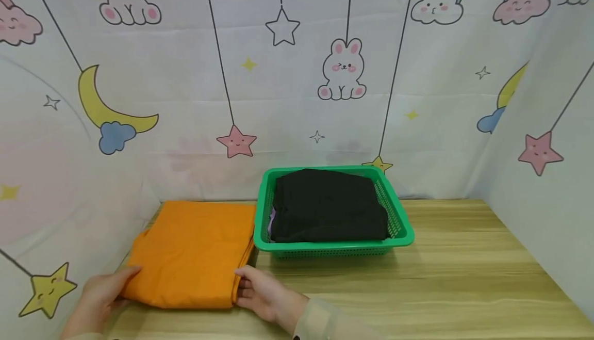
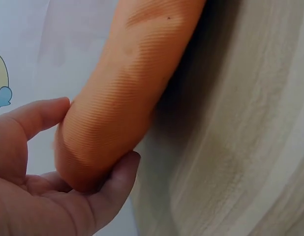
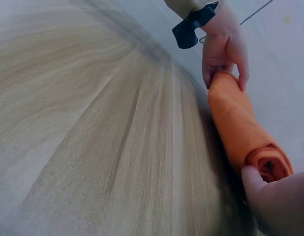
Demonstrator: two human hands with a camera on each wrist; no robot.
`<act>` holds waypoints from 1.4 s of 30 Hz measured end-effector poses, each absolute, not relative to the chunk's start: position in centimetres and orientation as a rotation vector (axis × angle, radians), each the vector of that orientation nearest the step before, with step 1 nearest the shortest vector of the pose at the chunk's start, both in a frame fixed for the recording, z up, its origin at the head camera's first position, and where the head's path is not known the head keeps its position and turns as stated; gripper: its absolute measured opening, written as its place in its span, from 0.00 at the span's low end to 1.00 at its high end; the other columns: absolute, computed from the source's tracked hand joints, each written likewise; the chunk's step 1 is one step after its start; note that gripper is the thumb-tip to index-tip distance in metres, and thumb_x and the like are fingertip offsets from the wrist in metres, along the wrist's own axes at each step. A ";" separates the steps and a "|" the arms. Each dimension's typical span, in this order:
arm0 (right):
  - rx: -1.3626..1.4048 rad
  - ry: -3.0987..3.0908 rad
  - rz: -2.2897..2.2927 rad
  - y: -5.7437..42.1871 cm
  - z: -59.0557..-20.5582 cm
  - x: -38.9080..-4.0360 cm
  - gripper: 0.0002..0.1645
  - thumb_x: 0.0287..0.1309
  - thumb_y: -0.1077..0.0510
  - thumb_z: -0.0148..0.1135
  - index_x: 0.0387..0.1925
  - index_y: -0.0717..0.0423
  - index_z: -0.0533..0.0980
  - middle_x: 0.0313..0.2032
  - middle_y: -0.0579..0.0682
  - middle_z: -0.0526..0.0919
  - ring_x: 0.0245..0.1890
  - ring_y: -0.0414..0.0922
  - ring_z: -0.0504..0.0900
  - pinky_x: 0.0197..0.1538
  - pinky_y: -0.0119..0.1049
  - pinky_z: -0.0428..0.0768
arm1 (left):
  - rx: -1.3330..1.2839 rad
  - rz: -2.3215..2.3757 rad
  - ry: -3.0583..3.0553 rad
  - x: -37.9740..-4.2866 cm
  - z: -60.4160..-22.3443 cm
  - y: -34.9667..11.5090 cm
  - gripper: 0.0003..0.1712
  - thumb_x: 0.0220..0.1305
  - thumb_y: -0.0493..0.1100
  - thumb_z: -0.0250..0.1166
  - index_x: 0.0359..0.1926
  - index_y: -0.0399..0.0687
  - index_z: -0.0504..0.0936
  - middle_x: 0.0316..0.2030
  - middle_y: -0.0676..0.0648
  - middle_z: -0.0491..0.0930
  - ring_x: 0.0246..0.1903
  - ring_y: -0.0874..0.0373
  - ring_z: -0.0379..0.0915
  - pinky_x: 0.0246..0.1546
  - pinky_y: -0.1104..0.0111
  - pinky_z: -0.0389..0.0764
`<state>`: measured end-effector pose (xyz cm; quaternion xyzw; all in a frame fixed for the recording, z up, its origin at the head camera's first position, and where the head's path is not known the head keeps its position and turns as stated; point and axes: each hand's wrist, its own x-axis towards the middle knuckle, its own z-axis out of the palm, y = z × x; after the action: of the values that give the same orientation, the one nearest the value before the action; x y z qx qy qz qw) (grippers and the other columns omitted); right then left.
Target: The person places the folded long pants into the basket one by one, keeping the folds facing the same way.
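Note:
A folded orange cloth (image 1: 195, 252) lies on the left of the table, its front edge thick and rounded. My left hand (image 1: 99, 289) grips its front left corner, with the thumb on top and the fingers underneath. In the left wrist view the ribbed orange cloth (image 2: 110, 98) sits between thumb and fingers. At the front right corner my right hand (image 1: 264, 292) pinches the layered edge. Seen from the right wrist, the orange cloth (image 3: 235, 118) shows a rolled end of several layers beside the right thumb (image 3: 254, 184).
Behind and right of the cloth stands a green plastic basket (image 1: 334, 246). Folded black cloth (image 1: 329, 206) fills it, with a bit of purple fabric (image 1: 271, 221) at its left side. A printed curtain (image 1: 287, 97) walls the wooden table (image 1: 455, 278) at the back and sides.

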<state>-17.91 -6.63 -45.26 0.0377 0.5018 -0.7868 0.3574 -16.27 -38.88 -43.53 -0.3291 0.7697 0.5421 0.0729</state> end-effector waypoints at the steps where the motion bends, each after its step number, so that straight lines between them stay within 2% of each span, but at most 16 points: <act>1: 0.096 1.300 -2.042 -6.7 -45.3 -17.9 0.19 0.59 0.54 0.57 0.48 0.62 0.72 0.42 0.53 0.77 0.46 0.48 0.78 0.56 0.46 0.75 | -0.975 1.629 2.318 -16.4 -43.5 -38.9 0.60 0.51 0.58 0.69 0.61 0.10 0.51 0.54 0.20 0.62 0.31 0.57 0.74 0.35 0.61 0.83; 4: 0.096 1.328 -2.058 -6.9 -45.5 -18.1 0.18 0.59 0.54 0.58 0.46 0.62 0.75 0.40 0.53 0.79 0.42 0.46 0.80 0.51 0.42 0.78 | -0.958 1.611 2.325 -16.6 -43.2 -38.9 0.60 0.51 0.58 0.69 0.61 0.10 0.52 0.49 0.24 0.68 0.30 0.59 0.73 0.34 0.63 0.82; 9: 0.099 1.382 -2.045 -7.4 -45.5 -18.6 0.19 0.58 0.54 0.58 0.47 0.63 0.76 0.42 0.55 0.82 0.38 0.46 0.81 0.45 0.40 0.80 | -0.858 1.574 2.293 -16.9 -43.0 -39.0 0.57 0.54 0.60 0.66 0.60 0.11 0.54 0.37 0.38 0.77 0.30 0.60 0.74 0.33 0.67 0.79; 15: 0.091 1.456 -2.003 -8.5 -45.5 -19.0 0.14 0.58 0.55 0.59 0.42 0.60 0.77 0.36 0.49 0.82 0.33 0.43 0.79 0.38 0.35 0.79 | -0.786 1.457 2.295 -17.2 -43.0 -39.0 0.56 0.56 0.61 0.64 0.60 0.13 0.54 0.42 0.32 0.76 0.34 0.57 0.75 0.37 0.64 0.79; 20: 0.086 1.471 -2.030 -9.5 -45.5 -19.3 0.16 0.56 0.58 0.60 0.45 0.62 0.76 0.40 0.51 0.83 0.39 0.44 0.82 0.45 0.43 0.81 | -0.742 1.430 2.304 -17.4 -43.0 -39.0 0.52 0.56 0.59 0.63 0.59 0.14 0.56 0.42 0.33 0.76 0.34 0.57 0.75 0.38 0.64 0.78; 25: 0.089 1.480 -2.018 -10.5 -45.4 -19.5 0.20 0.57 0.59 0.62 0.50 0.61 0.70 0.43 0.52 0.82 0.44 0.48 0.82 0.48 0.50 0.80 | -0.694 1.425 2.279 -17.5 -43.2 -38.8 0.54 0.58 0.59 0.62 0.61 0.14 0.51 0.51 0.26 0.69 0.41 0.50 0.74 0.43 0.60 0.78; 28: 0.104 1.492 -1.986 -10.9 -45.3 -19.3 0.23 0.56 0.59 0.63 0.51 0.60 0.66 0.42 0.53 0.80 0.43 0.51 0.82 0.46 0.54 0.80 | -0.690 1.460 2.255 -17.5 -43.4 -38.6 0.55 0.58 0.58 0.62 0.62 0.14 0.50 0.47 0.28 0.71 0.39 0.51 0.75 0.42 0.59 0.80; 31: 0.120 1.501 -1.951 -11.0 -45.2 -19.3 0.24 0.55 0.59 0.63 0.50 0.60 0.64 0.40 0.55 0.78 0.41 0.53 0.82 0.43 0.59 0.80 | -0.692 1.514 2.230 -17.6 -43.6 -38.6 0.54 0.57 0.56 0.63 0.60 0.13 0.49 0.39 0.35 0.76 0.32 0.56 0.76 0.38 0.59 0.82; 32: 0.118 1.502 -1.939 -11.0 -45.2 -19.4 0.24 0.56 0.59 0.63 0.50 0.61 0.64 0.40 0.56 0.78 0.41 0.54 0.82 0.43 0.60 0.80 | -0.688 1.515 2.229 -17.6 -43.6 -38.6 0.54 0.58 0.56 0.63 0.61 0.13 0.49 0.39 0.35 0.76 0.32 0.56 0.76 0.38 0.59 0.82; 42: 0.148 1.548 -1.938 -10.8 -45.6 -19.9 0.25 0.54 0.64 0.61 0.51 0.59 0.61 0.38 0.56 0.76 0.38 0.53 0.82 0.41 0.55 0.82 | -0.629 1.510 2.297 -17.7 -43.7 -38.6 0.46 0.60 0.53 0.60 0.59 0.16 0.52 0.34 0.41 0.78 0.30 0.57 0.76 0.34 0.61 0.83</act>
<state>-19.88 -10.83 -45.63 0.0565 0.5895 -0.7384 0.3226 -17.66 -38.59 -43.67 -0.2201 0.8040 0.5286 0.1603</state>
